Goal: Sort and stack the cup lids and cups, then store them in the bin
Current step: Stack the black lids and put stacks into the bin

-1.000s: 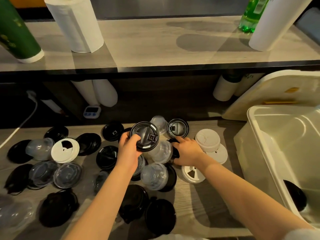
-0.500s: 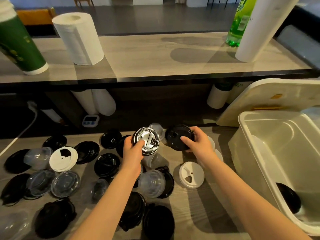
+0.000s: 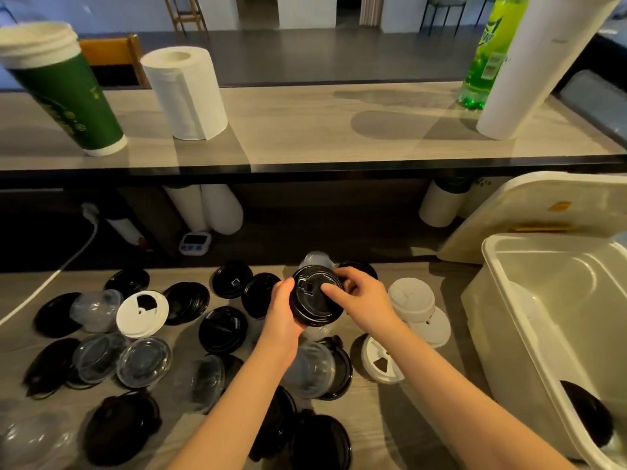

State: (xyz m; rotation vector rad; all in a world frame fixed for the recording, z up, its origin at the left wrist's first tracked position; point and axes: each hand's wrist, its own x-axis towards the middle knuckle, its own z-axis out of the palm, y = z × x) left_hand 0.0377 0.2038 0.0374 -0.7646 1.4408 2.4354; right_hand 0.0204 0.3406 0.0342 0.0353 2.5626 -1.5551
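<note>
Left hand: the left hand [image 3: 283,313] grips the black lid stack [image 3: 314,296] from the left side. The thumb lies on the near-left rim and the fingers are curled under it.
Right hand: the right hand [image 3: 363,300] pinches the same stack from the right. The thumb presses on the top face and the index finger is curled over the far rim.
Black lid stack: held above the worktop [image 3: 390,435] between both hands, top face tilted toward the camera. More than one rim shows at its lower edge.
Loose black lids: many black lids [image 3: 222,329] lie scattered on the worktop, left of and below the hands.
Clear lids: two flat clear lids [image 3: 144,361] lie side by side at the left. A domed clear piece [image 3: 96,308] lies behind them.
White lids: a short white stack [image 3: 412,298] stands just right of the right hand. One white lid [image 3: 381,364] lies beside the right forearm and another [image 3: 142,313] lies at the left.
Bin: the open bin [image 3: 502,276] stands at the right edge of the worktop. One dark lid [image 3: 587,415] lies in its bottom.
Bin cover: the bin cover [image 3: 543,212] leans behind the bin.
Upper shelf: the shelf [image 3: 305,130] carries a green cup [image 3: 68,93], a paper roll [image 3: 186,93], a green bottle [image 3: 488,52] and a tall white cylinder [image 3: 543,62].
</note>
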